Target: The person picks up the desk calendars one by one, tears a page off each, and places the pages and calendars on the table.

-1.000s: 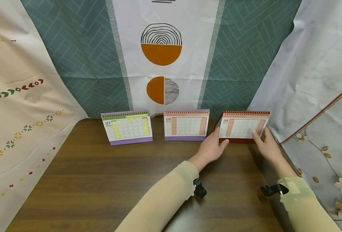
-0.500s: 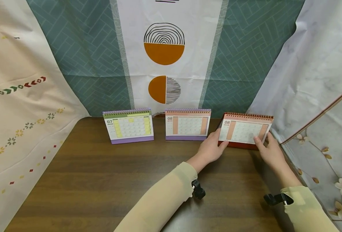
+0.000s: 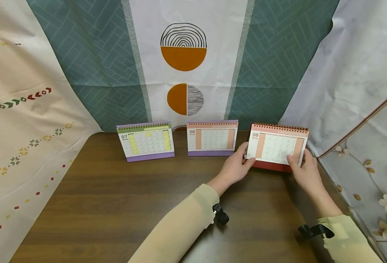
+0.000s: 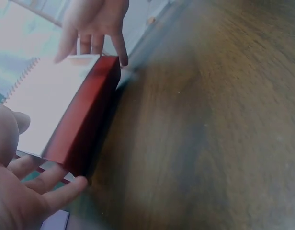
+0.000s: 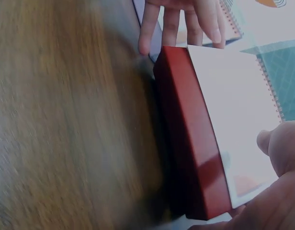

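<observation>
A desk calendar with a red base [image 3: 278, 146], copper spiral binding and an "08" page stands at the right end of a row, tilted back. My left hand [image 3: 233, 165] holds its left side, thumb at the lower front corner. On the opposite side my right hand [image 3: 306, 173] grips the edge, its thumb lying on the front page. The left wrist view shows the red base [image 4: 85, 110] close over the tabletop, fingers of both hands at its two ends. In the right wrist view the left hand's fingers [image 5: 171, 26] reach around the far end.
Two purple-based desk calendars stand left of it: one with an orange "08" page [image 3: 212, 138], another with a yellow-green "07" page [image 3: 147, 142]. Patterned cloth [image 3: 108, 65] hangs behind the brown wooden table [image 3: 114, 204]. A floral cloth [image 3: 371, 175] borders the right side.
The red-based calendar has come slightly forward, turned a little and tilted back, with both hands keeping hold of it. The other two calendars stay put; the head view has shifted slightly.
</observation>
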A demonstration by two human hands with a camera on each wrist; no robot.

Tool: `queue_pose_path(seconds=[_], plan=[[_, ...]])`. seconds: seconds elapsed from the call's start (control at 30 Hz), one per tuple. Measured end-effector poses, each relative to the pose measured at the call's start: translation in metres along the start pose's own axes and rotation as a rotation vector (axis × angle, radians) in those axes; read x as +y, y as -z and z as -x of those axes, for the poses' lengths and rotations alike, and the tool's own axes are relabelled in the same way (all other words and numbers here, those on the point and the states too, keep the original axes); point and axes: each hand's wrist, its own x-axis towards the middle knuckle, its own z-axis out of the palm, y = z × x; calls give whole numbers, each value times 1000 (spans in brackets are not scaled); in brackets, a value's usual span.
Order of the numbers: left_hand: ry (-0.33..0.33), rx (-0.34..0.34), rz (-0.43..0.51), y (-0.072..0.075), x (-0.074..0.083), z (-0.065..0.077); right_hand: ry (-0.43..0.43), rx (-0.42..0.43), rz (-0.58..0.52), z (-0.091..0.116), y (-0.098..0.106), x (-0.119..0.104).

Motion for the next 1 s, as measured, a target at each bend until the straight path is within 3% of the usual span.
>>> queue_pose_path(seconds=[0.17, 0.43, 0.7, 1.0], plan=[[16, 5, 71, 4, -1, 3, -80, -17, -54, 6, -4, -10], [-1, -19, 154, 7, -4, 13, -124, -42, -123, 20, -2, -16], [-33, -62, 259, 11, 3, 25, -96, 0, -198, 40, 0, -22], [-53, -37, 273, 31, 9, 44, -17, 24, -230, 55, -2, -41]])
